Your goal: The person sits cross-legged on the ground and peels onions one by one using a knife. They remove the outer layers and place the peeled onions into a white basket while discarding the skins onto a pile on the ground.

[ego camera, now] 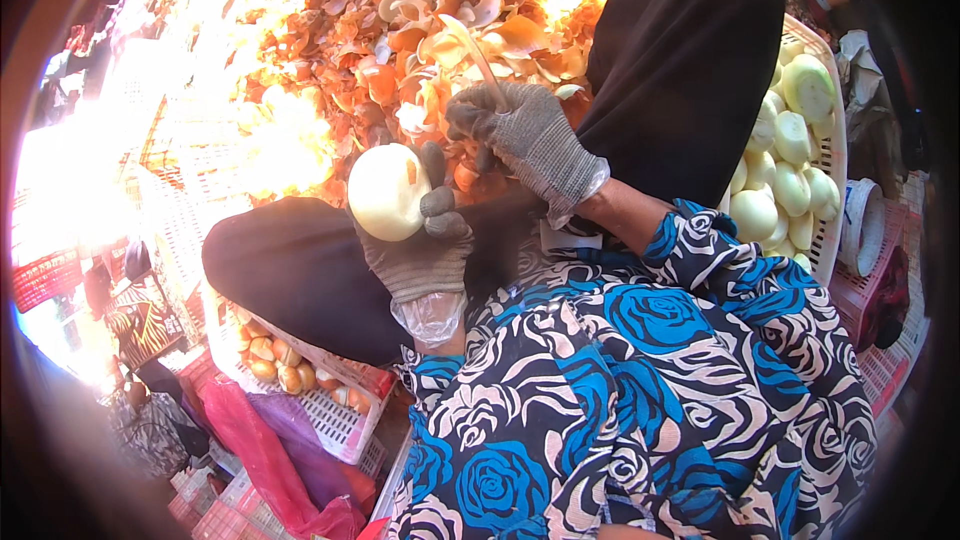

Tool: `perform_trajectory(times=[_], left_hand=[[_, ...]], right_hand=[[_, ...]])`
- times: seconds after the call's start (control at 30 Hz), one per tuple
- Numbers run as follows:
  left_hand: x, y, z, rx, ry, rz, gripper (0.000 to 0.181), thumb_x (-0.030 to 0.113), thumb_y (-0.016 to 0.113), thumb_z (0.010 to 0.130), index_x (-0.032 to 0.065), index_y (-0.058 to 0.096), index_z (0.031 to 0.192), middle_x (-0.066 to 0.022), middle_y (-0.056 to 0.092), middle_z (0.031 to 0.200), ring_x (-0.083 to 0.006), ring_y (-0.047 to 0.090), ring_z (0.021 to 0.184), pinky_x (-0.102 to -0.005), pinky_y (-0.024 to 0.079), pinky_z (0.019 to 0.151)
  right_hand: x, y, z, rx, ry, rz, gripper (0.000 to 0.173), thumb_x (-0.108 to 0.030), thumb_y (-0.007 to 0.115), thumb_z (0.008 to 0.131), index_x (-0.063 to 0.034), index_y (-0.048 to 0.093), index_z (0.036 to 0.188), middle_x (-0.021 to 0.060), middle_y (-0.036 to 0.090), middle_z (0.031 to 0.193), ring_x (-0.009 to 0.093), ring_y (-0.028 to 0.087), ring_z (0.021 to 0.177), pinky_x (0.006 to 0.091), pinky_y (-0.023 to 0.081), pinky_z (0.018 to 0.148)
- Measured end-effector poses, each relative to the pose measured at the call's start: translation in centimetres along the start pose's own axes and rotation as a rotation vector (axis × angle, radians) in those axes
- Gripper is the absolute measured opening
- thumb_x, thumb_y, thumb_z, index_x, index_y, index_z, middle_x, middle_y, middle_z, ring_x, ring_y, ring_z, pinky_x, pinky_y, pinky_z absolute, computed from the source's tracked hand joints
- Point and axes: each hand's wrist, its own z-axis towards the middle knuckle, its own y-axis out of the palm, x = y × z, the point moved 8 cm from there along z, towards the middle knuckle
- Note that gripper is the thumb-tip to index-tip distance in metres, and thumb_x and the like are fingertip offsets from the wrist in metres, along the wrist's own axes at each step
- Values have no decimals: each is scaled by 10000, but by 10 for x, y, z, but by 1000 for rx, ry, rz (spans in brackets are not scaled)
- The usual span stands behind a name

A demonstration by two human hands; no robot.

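Note:
A peeled white onion [390, 192] with a small brown patch of skin near its top sits in my left hand [420, 259]. That hand wears a grey knit glove over clear plastic, its fingers curled round the onion's right side. Just to the right, my right hand [529, 139], gloved the same way, is closed around a slim curved tool [480, 56], perhaps a knife. The tool's pale end sticks up above the fist; its lower part is hidden. The two hands are apart, above my lap. Below and beyond them lies a heap of onion skins [405, 52].
At my right stands a white plastic basket [836, 135] of peeled onions [791, 187]. Unpeeled onions [281, 360] lie in another white basket [337, 420] at my left, beside a pink mesh sack [255, 450]. A white bucket [862, 225] is far right. Other people are at left.

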Motion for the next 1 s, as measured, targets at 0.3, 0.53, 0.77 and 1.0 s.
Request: perform_trajectory(times=[0.3, 0.53, 0.77, 1.0], left_hand=[[6, -26, -3, 161, 62, 209, 523, 425, 520, 897, 82, 467, 1288, -168, 522, 1204, -209, 534, 769, -303, 498, 614], [-5, -18, 1, 186, 87, 166, 504, 388, 545, 888, 58, 472, 1261, -135, 548, 1155, -176, 522, 717, -269, 452, 528], [-17, 14, 3, -7, 76, 47, 611, 278, 556, 895, -14, 343, 1389, -210, 375, 1435, -126, 491, 656, -215, 478, 501], [-12, 27, -1, -112, 86, 180, 680, 240, 591, 872, -9, 288, 1428, -251, 344, 1446, -151, 494, 649, -262, 559, 541]], right_hand=[[-23, 19, -14, -94, -695, -573, 293, -159, 681, 860, -28, 642, 1119, 131, 689, 834, 190, 681, 759, 298, 533, 687], [-30, 23, -19, -117, -772, -588, 138, -130, 657, 859, -18, 638, 937, 123, 667, 768, 220, 672, 687, 302, 527, 640], [-14, -17, 2, 41, -283, 32, 185, -191, 635, 907, -7, 628, 884, 19, 633, 708, 68, 599, 595, 217, 485, 497], [-21, -17, -3, 103, -268, -237, 271, -256, 680, 877, 11, 661, 915, 64, 633, 675, 113, 600, 587, 275, 504, 523]])
